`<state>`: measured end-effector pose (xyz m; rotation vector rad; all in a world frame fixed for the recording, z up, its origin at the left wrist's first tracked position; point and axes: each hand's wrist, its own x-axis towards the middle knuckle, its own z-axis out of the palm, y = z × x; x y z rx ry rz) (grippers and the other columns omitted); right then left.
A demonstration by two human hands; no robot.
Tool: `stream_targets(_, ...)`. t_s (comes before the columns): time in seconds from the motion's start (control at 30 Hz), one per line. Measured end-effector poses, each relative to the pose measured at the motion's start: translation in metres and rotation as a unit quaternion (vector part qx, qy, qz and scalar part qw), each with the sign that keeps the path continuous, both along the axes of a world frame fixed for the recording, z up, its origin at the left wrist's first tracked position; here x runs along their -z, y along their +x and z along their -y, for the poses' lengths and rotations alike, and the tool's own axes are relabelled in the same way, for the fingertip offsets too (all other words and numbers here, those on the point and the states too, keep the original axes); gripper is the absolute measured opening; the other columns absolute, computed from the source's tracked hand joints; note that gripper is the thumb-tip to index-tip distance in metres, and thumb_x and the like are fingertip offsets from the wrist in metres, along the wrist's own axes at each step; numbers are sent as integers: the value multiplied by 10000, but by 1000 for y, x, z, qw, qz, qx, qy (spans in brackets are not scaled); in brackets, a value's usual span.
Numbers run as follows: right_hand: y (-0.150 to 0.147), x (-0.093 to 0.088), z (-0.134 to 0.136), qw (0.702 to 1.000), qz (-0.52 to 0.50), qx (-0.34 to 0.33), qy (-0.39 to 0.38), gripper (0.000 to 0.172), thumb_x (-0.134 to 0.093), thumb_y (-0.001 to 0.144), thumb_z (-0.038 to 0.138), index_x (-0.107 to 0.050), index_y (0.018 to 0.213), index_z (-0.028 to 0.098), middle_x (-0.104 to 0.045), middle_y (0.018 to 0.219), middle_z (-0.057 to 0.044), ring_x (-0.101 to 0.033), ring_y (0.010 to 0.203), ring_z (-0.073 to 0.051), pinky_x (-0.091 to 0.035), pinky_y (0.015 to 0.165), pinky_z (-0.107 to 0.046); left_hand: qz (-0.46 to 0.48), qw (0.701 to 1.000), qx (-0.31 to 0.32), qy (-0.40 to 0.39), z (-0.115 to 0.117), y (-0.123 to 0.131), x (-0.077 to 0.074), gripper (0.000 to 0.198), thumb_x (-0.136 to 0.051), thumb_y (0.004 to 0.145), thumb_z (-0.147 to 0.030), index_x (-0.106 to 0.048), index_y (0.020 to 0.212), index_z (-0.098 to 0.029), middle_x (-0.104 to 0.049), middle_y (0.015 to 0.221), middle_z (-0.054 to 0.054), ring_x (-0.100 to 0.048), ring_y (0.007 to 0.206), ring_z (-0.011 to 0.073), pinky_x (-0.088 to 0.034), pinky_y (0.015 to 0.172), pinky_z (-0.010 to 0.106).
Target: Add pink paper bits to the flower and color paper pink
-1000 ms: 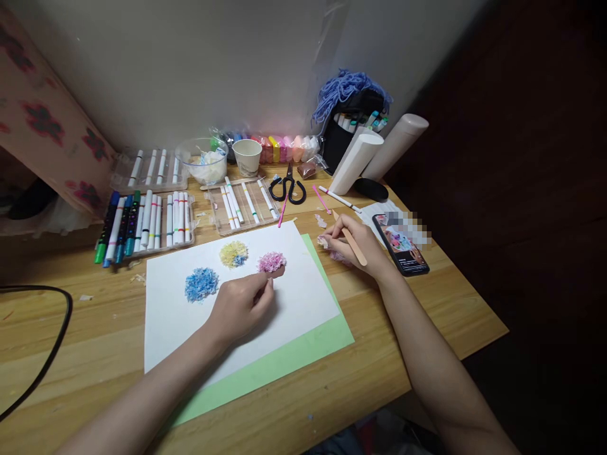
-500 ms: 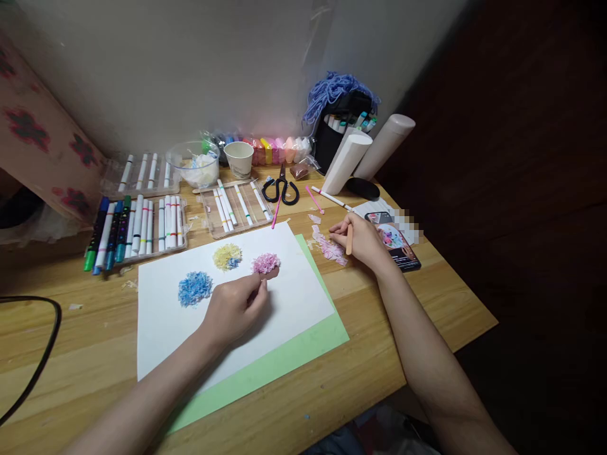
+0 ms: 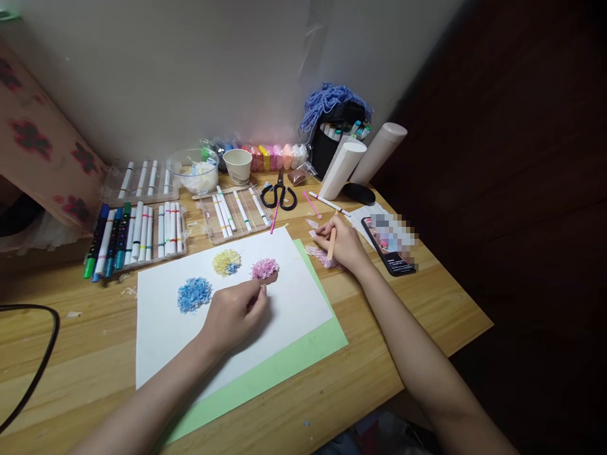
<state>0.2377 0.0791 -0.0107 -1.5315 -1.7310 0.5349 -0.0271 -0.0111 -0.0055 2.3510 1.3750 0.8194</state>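
Observation:
A white sheet point(image 3: 294, 303) lies on a green sheet point(image 3: 313, 347) on the wooden desk. On the white sheet sit three fluffy shredded clumps: blue point(image 3: 193, 294), yellow point(image 3: 226, 261) and pink point(image 3: 263, 268). My left hand point(image 3: 234, 313) rests on the white sheet, fingers curled, a fingertip touching the pink clump's lower edge. My right hand point(image 3: 344, 243) grips a wooden stick point(image 3: 332, 242) and its fingers press on a small pile of pink shreds point(image 3: 318, 254) beside the paper.
A phone point(image 3: 386, 243) lies right of my right hand. Behind the paper are trays of markers point(image 3: 137, 230), black scissors point(image 3: 279, 194), a paper cup point(image 3: 238, 165), a clear bowl point(image 3: 192, 170), coloured clay packets point(image 3: 270, 156) and two pale cylinders point(image 3: 342, 167). A black cable point(image 3: 42, 360) curves at left.
My right hand has turned the wooden stick more upright and shifted slightly left over the pink shreds. My left hand has stayed at the pink clump.

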Motion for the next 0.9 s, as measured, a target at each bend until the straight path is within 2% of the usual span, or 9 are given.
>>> stream_targets(0.1, -5, 3, -3, 998, 59, -22, 27, 231, -608, 719, 205, -380, 701, 235, -637, 768, -33, -627, 729, -214, -470, 697, -352, 2, 1000, 0, 0, 0, -1, 1, 300, -416, 890, -219, -385, 593, -183, -415, 484, -60, -351, 438, 74, -260, 494, 206)
stream_targets(0.17, -7, 1, -2, 998, 52, -7, 31, 219, -600, 725, 197, -387, 690, 233, -629, 727, -25, -615, 670, -202, -466, 673, -348, 4, 1000, 1, 0, 0, -1, 1, 300, -418, 887, -216, -390, 591, -183, -417, 485, -60, -353, 439, 74, -261, 494, 207)
stream_targets(0.23, -10, -4, 2, 1000, -20, 5, 12, 247, -635, 723, 236, -392, 676, 230, -636, 725, -21, -620, 666, -190, -473, 661, -335, 7, 1000, 1, 1, 0, 0, 1, 297, -420, 884, -211, -401, 588, -182, -413, 483, -60, -351, 437, 75, -258, 492, 209)
stream_targets(0.3, -15, -12, 9, 991, -130, -5, -40, 316, -675, 710, 293, -370, 662, 228, -651, 748, -21, -627, 672, -175, -479, 630, -311, 9, 1000, -3, -2, 0, 1, 1, 298, -417, 884, -211, -415, 587, -182, -412, 482, -59, -355, 439, 77, -256, 494, 214)
stream_targets(0.37, -23, -20, 17, 967, -222, -39, -117, 385, -696, 704, 346, -332, 657, 229, -659, 745, -16, -612, 619, -152, -466, 557, -279, 15, 1000, -15, -11, 0, 1, 1, 298, -413, 889, -225, -431, 595, -181, -419, 487, -56, -366, 444, 81, -259, 497, 218)
stream_targets(0.47, -41, -26, 30, 936, -273, -100, -198, 423, -725, 680, 372, -331, 645, 223, -652, 692, -5, -606, 605, -144, -457, 528, -255, 43, 997, -34, -58, 0, 1, -2, 215, -425, 900, -267, -511, 723, -180, -458, 521, -61, -399, 461, 86, -287, 511, 213)
stream_targets(0.6, -63, -23, 45, 924, -243, -182, -231, 347, -700, 705, 291, -365, 656, 216, -661, 705, -9, -597, 600, -138, -449, 550, -256, 87, 986, -40, -134, -1, 2, -7, 166, -450, 908, -325, -550, 920, -193, -446, 544, -77, -422, 492, 94, -319, 532, 210)
stream_targets(0.73, -73, -20, 57, 930, -201, -228, -207, 283, -654, 728, 210, -378, 669, 215, -663, 725, -7, -621, 676, -156, -458, 625, -270, 89, 986, -28, -139, -2, 2, -6, 159, -478, 898, -335, -548, 905, -192, -439, 544, -77, -414, 497, 91, -314, 534, 214)
stream_targets(0.9, -73, -22, 61, 943, -161, -229, -182, 244, -604, 772, 210, -377, 682, 217, -641, 726, -4, -622, 693, -160, -460, 646, -276, 84, 988, -25, -128, -1, 2, -4, 149, -467, 900, -312, -532, 856, -185, -466, 556, -66, -403, 495, 88, -306, 530, 218)
